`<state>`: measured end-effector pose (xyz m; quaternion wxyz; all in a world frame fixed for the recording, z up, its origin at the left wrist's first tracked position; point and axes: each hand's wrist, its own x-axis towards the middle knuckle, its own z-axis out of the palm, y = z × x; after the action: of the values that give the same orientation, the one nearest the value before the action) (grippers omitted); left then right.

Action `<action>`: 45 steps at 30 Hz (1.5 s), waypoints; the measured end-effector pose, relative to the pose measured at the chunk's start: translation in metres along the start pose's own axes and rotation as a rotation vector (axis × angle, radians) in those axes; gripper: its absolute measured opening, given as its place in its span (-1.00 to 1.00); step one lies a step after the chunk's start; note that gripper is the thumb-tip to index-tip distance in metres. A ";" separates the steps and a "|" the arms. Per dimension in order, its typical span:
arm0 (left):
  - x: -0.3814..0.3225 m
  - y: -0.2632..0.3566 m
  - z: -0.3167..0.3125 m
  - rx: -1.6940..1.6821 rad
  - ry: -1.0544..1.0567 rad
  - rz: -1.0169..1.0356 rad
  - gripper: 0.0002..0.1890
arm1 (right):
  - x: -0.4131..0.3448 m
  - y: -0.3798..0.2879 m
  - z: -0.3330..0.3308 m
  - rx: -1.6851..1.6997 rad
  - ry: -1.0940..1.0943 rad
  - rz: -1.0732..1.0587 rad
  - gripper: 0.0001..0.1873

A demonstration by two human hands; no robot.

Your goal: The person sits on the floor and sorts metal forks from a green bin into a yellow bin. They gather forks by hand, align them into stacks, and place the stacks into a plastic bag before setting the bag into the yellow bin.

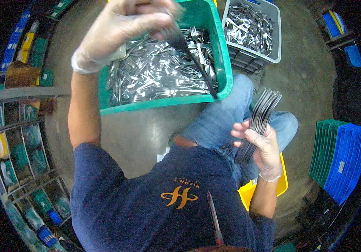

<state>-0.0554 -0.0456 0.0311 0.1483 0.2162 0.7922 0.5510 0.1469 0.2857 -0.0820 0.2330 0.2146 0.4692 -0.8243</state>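
My left hand (127,28), in a clear glove and blurred, is raised over a green plastic crate (227,85) and grips a metal fork (193,56) whose handle points down to the right. Many loose metal forks (155,72) lie jumbled in the crate. At the right, above my bent leg in jeans, my right hand (263,141), also gloved, is closed around a thick stack of nested forks (260,115). The stack stands tilted, well apart from the crate.
Behind the crate's right side is a grey crate (278,47) heaped with cutlery. A yellow bin (282,186) sits below my right forearm. Green crates (325,148) and blue crates (347,160) are stacked far right. Shelving (26,126) with bins lines the left.
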 end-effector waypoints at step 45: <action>-0.012 -0.074 -0.034 0.538 -0.063 -0.009 -0.82 | 0.010 0.020 0.004 0.008 -0.035 0.023 -0.73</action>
<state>-0.0747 -0.1012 -0.0267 0.1126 0.2614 0.9061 0.3130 0.1496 0.2712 -0.0995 0.2497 0.2064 0.4592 -0.8271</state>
